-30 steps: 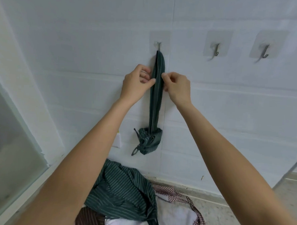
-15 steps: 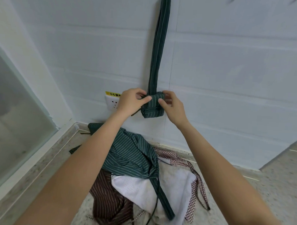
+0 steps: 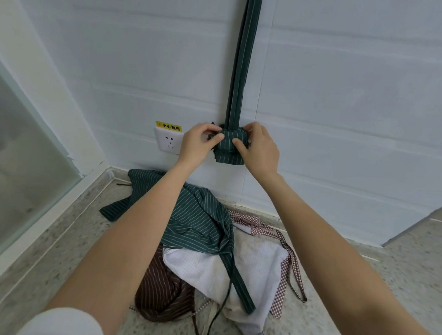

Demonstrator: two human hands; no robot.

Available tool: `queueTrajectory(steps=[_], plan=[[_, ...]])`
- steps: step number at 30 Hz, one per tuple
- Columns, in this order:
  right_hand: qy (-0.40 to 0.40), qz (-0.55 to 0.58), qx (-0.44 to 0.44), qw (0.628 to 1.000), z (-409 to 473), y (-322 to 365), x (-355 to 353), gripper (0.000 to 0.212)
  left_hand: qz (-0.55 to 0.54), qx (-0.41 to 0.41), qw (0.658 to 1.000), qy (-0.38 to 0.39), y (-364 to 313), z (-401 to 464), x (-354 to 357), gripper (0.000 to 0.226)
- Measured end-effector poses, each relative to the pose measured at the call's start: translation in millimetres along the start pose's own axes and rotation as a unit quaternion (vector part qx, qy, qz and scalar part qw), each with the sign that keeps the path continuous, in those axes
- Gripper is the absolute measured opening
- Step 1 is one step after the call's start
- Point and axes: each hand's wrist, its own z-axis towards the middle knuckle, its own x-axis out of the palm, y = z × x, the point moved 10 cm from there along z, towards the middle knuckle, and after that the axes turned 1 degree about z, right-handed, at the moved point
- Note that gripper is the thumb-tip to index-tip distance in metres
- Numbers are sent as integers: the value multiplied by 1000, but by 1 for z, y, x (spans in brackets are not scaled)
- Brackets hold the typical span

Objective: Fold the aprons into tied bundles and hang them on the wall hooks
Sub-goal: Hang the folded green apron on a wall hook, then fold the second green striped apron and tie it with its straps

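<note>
Head view puts both of my hands at the foot of the white wall point(image 3: 344, 96), on the green striped bundle point(image 3: 229, 152) that hangs there from its long strap point(image 3: 241, 62). The strap runs straight up the wall and out of the top of the picture, so I cannot see what it hangs from. My left hand point(image 3: 196, 146) grips the bundle's left side, thumb and curled fingers pinching the cloth near the top of the roll. My right hand point(image 3: 260, 150) holds the right side, its thumb laid across the front of the roll and the fingers wrapped behind it. The bundle sits against the wall just to the right of a white socket point(image 3: 168, 140) with a yellow warning label point(image 3: 168, 126) above it. Below, on the speckled floor point(image 3: 400, 276), lies a heap of loose aprons: a green striped apron point(image 3: 195, 217) on top, a white checked apron point(image 3: 256, 267) with red checked ties point(image 3: 286, 261) under it, and a brown striped apron point(image 3: 163, 294) at the near edge. A frosted glass panel point(image 3: 17, 158) stands at the left, meeting the wall in the corner.
</note>
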Motion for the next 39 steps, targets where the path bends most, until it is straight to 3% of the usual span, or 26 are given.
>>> queueTrajectory(steps=[3,6,8,10,12,15,19,22,27,30,35,37,39], plan=[[-53,18,-36,998,-19,3,-12,42,9,23,1000,-7,-8,-10,-7,28],[-112,14,-113,987,-57,10,-22,35,10,33,999,-42,-5,-34,-25,29],[-87,8,-176,981,-85,15,-12,26,1,10,997,-74,17,-61,-41,25],[-7,11,-210,978,-111,10,17,21,27,-35,997,-65,56,-93,-44,23],[98,20,-179,979,-129,-7,53,24,87,-71,994,-5,94,-123,-33,27],[291,29,-31,956,-155,-45,123,51,189,-112,970,100,151,-164,-14,52],[400,23,75,913,-175,-64,183,91,349,-127,910,184,210,-187,-14,101],[416,-53,102,902,-162,-71,219,102,409,-93,891,170,229,-152,-30,106],[417,-134,166,884,-145,-79,253,92,405,-44,905,124,240,-72,-51,94],[383,-92,178,902,-133,-73,259,88,420,-60,888,177,260,-46,-44,97],[367,4,182,912,-117,-61,273,87,308,-163,856,382,303,-76,8,133],[382,21,184,906,-116,-58,280,94,313,-161,856,379,302,-85,21,138],[396,-10,187,899,-116,-59,285,99,315,-151,887,303,295,-81,20,133]])
